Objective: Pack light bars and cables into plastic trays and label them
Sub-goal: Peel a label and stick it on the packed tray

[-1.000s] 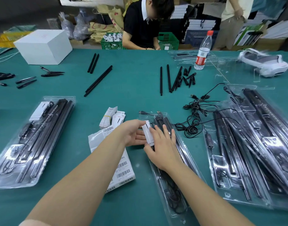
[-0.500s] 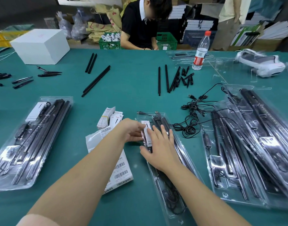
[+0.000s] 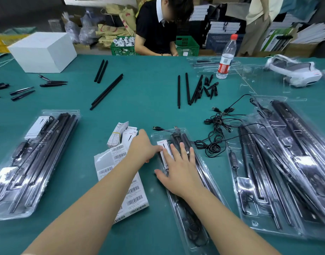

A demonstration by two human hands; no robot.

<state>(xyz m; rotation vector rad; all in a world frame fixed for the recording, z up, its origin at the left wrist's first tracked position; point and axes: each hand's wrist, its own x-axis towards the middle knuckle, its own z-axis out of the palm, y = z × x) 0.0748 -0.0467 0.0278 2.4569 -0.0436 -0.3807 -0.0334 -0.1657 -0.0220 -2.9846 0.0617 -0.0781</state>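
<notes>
Centre tray w/ label card: both hands on it, near-centre of table.

We judge tray thin, light, flexy, slick; card flimsy, so hold by long rims. Right hand flat, fingers straight, pressing bars. Left hand touches card edge; grip unclear. Barcode sheet just left, cable tangle right; open room far side.

A water bottle stands on the tabletop; white box far left of it, white headset right of it.
</notes>
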